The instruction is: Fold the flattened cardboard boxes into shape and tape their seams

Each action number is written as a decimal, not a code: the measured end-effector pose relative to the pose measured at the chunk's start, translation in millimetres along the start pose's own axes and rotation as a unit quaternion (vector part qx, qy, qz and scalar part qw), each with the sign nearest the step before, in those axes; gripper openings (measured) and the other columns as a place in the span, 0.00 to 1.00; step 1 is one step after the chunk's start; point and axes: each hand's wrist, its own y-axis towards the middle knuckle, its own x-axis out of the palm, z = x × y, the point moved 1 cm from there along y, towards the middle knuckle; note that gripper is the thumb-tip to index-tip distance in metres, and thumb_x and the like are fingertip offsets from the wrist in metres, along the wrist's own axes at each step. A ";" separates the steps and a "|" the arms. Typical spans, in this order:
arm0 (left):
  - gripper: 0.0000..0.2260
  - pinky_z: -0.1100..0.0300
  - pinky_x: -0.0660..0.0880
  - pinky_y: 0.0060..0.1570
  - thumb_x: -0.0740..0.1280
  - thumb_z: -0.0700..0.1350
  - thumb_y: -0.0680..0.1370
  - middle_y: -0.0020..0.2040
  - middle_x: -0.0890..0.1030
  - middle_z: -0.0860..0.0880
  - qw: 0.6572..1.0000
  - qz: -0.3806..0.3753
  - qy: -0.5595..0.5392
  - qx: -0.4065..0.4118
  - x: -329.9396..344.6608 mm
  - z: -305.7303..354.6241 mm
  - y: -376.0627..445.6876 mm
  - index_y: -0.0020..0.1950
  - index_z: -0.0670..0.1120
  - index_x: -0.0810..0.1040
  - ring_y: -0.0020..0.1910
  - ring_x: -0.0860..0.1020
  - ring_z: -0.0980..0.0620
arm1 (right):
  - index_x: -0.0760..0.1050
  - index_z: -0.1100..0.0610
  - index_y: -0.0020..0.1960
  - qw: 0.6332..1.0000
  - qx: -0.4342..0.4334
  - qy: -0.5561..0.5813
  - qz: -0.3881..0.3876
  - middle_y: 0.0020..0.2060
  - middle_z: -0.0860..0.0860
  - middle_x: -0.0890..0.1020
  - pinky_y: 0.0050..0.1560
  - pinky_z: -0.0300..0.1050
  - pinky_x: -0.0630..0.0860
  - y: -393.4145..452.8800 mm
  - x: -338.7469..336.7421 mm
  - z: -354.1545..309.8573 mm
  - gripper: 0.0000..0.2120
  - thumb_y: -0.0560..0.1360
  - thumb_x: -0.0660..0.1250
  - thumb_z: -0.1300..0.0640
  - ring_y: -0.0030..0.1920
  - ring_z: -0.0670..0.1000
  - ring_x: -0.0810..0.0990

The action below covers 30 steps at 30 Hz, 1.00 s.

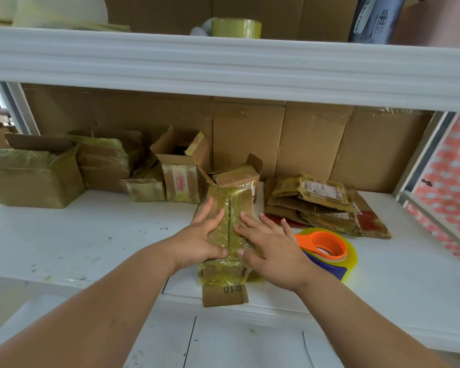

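A small cardboard box [231, 205], covered in yellowish tape and marked "#10" on its near flap, lies on the white shelf [91, 235] in front of me. Its two top flaps meet along a centre seam. My left hand [199, 235] presses flat on the left flap, fingers straight. My right hand [266, 240] presses flat on the right flap, thumb beside the seam. A tape dispenser [329, 248] with an orange handle and a yellow tape roll sits just right of my right hand. A pile of flattened taped boxes [322, 205] lies further right.
Several folded, open-topped boxes [178, 171] stand along the back left of the shelf, with a larger one [29, 176] at far left. Cardboard sheets [303, 139] line the back. An upper shelf [223, 65] carries a tape roll [235, 27].
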 end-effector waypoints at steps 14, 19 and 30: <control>0.20 0.62 0.59 0.67 0.62 0.57 0.81 0.78 0.59 0.60 0.979 0.202 -0.017 0.028 5.7 9.0 -19.5 0.73 0.59 0.70 0.74 0.61 0.58 | 0.62 0.54 0.74 0.951 0.302 -0.068 0.027 0.71 0.54 0.69 0.76 0.57 0.55 -29.0 2.6 80.2 0.27 0.76 0.61 0.52 0.73 0.58 0.65; 0.20 0.57 0.60 0.73 0.64 0.52 0.81 0.77 0.60 0.60 0.978 0.204 -0.002 0.032 7.9 11.2 -20.8 0.74 0.57 0.70 0.75 0.61 0.59 | 0.67 0.50 0.63 0.940 0.312 -0.131 -0.029 0.59 0.50 0.77 0.76 0.64 0.47 -34.3 12.3 97.2 0.16 0.76 0.62 0.48 0.66 0.54 0.72; 0.14 0.63 0.64 0.65 0.65 0.49 0.81 0.66 0.69 0.61 0.954 0.285 0.048 0.075 -1.6 36.5 -19.7 0.67 0.55 0.77 0.65 0.69 0.61 | 0.69 0.48 0.54 0.947 0.215 0.166 0.174 0.47 0.46 0.81 0.53 0.51 0.78 -54.5 -21.2 78.7 0.14 0.75 0.72 0.52 0.47 0.49 0.79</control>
